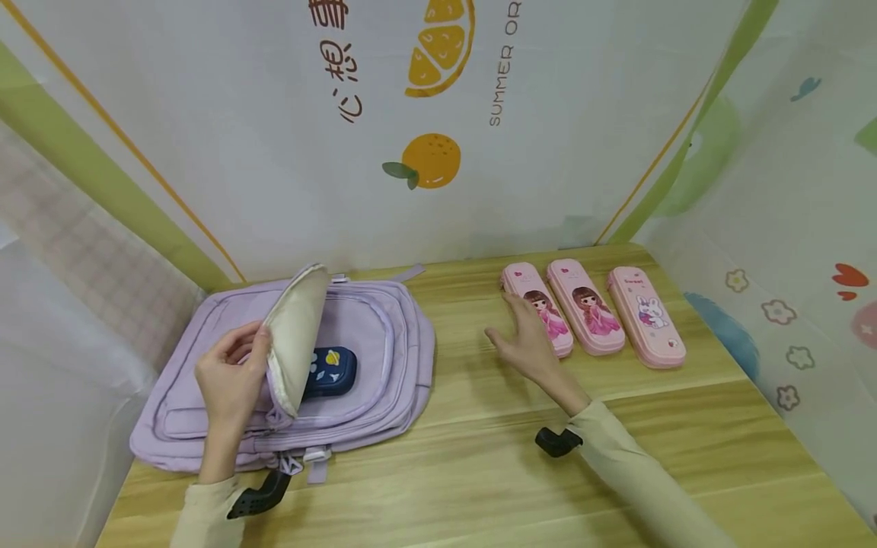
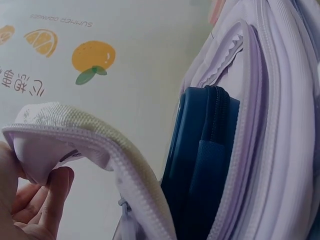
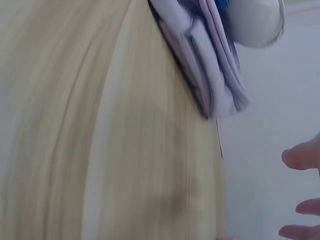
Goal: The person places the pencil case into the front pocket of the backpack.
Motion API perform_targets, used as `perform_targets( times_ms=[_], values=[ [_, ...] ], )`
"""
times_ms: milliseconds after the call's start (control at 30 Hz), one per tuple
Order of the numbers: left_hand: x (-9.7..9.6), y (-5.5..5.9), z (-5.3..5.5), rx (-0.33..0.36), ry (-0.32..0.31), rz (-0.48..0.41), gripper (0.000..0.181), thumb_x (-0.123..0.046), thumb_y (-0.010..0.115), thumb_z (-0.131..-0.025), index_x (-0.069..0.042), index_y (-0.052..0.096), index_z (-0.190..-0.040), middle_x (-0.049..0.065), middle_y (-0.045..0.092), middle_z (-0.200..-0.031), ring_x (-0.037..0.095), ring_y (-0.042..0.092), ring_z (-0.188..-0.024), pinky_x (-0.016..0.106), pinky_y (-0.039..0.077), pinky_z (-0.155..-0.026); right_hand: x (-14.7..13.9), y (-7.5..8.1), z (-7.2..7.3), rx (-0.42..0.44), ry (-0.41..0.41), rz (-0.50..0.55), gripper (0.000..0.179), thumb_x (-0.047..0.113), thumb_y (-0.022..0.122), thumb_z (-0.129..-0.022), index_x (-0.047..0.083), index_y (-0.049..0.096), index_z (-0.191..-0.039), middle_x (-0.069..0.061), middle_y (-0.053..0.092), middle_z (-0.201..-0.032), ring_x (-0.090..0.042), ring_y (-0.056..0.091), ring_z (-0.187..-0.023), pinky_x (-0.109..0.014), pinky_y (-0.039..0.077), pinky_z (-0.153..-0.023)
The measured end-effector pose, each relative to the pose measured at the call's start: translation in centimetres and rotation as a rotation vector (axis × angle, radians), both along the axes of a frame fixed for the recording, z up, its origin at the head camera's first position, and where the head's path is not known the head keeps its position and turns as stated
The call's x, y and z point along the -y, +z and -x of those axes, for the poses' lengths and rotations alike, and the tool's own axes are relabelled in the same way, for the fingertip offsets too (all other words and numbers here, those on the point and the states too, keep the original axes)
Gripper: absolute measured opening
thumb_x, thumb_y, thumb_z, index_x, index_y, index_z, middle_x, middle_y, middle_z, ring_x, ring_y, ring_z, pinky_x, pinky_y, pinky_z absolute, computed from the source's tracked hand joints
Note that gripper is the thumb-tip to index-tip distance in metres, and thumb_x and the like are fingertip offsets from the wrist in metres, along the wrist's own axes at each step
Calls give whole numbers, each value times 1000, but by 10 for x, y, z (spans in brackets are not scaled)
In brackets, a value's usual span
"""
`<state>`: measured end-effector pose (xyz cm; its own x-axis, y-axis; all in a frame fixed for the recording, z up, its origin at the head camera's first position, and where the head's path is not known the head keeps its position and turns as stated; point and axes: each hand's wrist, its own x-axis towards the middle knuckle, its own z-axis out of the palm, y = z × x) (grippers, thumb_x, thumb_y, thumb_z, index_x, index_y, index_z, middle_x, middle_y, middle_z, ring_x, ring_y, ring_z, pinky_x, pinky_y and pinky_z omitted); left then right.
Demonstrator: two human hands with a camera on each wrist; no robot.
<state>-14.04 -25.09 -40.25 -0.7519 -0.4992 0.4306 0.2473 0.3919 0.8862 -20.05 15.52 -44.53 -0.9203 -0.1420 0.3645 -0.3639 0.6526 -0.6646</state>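
A lavender backpack [image 1: 411, 335] lies flat on the table with its front pocket unzipped. My left hand [image 1: 231, 373] pinches the edge of the pocket flap [image 1: 301, 335] between thumb and fingers and holds it raised, its cream lining showing. Inside the pocket is a dark blue pencil case [image 1: 336, 371] with space pictures, partly hidden by the flap; the left wrist view shows the zipped side of the blue case [image 2: 200, 165]. My right hand [image 1: 527, 340], thumb and fingers spread, is by the leftmost pink pencil case [image 1: 558, 335] and covers part of it. Whether they touch I cannot tell.
Two more pink pencil cases stand in the row: one with a doll picture [image 1: 586, 308] and one with a rabbit [image 1: 647, 318]. The wooden table [image 1: 466, 457] meets a printed curtain [image 1: 308, 213] at the back. Straps stick out from the backpack.
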Motion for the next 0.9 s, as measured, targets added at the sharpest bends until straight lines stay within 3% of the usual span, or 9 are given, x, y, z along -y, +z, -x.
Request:
perform_targets(
  times_ms=[333, 767, 900],
  values=[
    [4, 3, -2, 23, 8, -2, 19, -8, 71, -92, 6, 76, -104, -28, 65, -71, -11, 63, -64, 4, 53, -67, -40, -4, -4, 130, -181, -78, 86, 22, 78, -84, -9, 34, -151, -43, 32, -149, -59, 34, -139, -72, 31, -113],
    [8, -1, -5, 29, 21, 4, 19, -7, 71, -91, 6, 76, -104, -29, 64, -72, -11, 62, -63, 4, 53, -67, -56, -25, -14, 169, -218, -120, 94, 19, 79, -86, -13, 22, -153, -50, 34, -139, -61, 38, -130, -70, 37, -108],
    [8, -3, -5, 19, 20, 5, 18, -6, 71, -91, 7, 76, -103, -28, 65, -71, -11, 62, -62, 4, 53, -67, -58, -30, -15, 220, -247, -115, 98, 22, 80, -86, -11, 17, -154, -51, 33, -139, -61, 38, -130, -70, 36, -109]
  ],
)
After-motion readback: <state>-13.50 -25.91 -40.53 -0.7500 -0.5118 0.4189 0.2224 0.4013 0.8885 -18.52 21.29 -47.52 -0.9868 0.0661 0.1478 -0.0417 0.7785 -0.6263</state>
